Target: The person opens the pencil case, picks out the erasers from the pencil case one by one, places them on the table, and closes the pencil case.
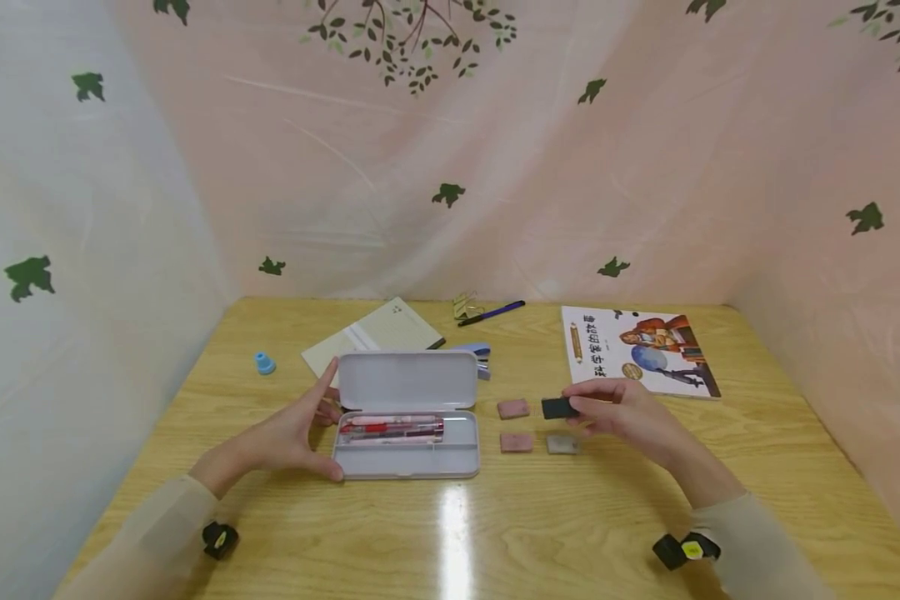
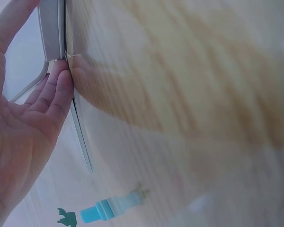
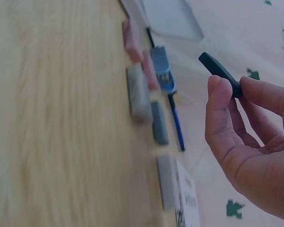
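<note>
A white pencil case (image 1: 407, 462) lies with its lid (image 1: 408, 382) raised, pens (image 1: 390, 428) in its back compartment. My left hand (image 1: 292, 437) spreads along the case's left side, thumb at the front corner and index finger up by the lid. In the left wrist view, its other fingers (image 2: 61, 92) are straight and rest beside the hinge end. My right hand (image 1: 622, 412) pinches a dark green eraser (image 1: 558, 407) between thumb and fingertips, raised above the table in the right wrist view. Nearby lie two pink erasers (image 1: 516, 442) and a grey eraser (image 1: 562, 444).
Behind the case are a cream notebook (image 1: 390, 329), a blue stapler (image 1: 483, 363), a blue pen (image 1: 495, 312) and a gold clip (image 1: 463, 305). A picture book (image 1: 645, 354) lies back right, and a small light-blue cone-shaped piece (image 1: 264, 362) stands left. Curtains enclose the table.
</note>
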{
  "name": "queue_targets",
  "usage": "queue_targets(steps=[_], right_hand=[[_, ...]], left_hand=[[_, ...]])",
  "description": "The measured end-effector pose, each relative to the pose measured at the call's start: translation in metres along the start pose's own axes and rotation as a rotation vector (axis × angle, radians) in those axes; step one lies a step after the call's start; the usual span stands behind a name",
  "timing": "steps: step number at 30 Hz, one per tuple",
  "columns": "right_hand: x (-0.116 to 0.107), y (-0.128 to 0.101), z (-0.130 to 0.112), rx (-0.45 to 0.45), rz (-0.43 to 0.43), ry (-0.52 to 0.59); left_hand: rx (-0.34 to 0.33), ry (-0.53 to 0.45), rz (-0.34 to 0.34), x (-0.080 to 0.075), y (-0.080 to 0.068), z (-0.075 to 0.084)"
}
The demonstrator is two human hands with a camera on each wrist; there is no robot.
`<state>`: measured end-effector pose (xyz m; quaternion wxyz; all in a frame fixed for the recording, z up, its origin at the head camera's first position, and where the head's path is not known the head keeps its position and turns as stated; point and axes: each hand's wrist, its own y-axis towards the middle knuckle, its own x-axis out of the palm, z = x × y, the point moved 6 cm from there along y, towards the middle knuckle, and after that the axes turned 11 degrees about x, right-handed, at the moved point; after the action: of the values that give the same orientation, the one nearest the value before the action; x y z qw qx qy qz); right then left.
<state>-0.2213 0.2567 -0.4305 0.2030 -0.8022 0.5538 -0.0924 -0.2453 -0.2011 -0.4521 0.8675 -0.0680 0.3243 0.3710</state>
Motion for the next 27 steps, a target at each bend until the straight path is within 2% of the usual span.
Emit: queue_targets(steps=[5, 9, 20, 27], right_hand=[[-0.024, -0.01, 0.015, 0.031, 0.028, -0.002], [-0.034, -0.015, 0.025, 0.05, 0.022, -0.015], [-0.046, -0.021, 0.054, 0.119, -0.032, 0.004], [-0.05, -0.022, 0.067, 0.152, 0.01, -0.015]], left_hand=[[-0.011, -0.006, -0.006, 0.0, 0.0, 0.0], [-0.021, -0.008, -0.011, 0.0, 0.0, 0.0], [-0.032, -0.014, -0.012, 0.001, 0.0, -0.002], [-0.045, -0.009, -0.014, 0.001, -0.001, -0.002]])
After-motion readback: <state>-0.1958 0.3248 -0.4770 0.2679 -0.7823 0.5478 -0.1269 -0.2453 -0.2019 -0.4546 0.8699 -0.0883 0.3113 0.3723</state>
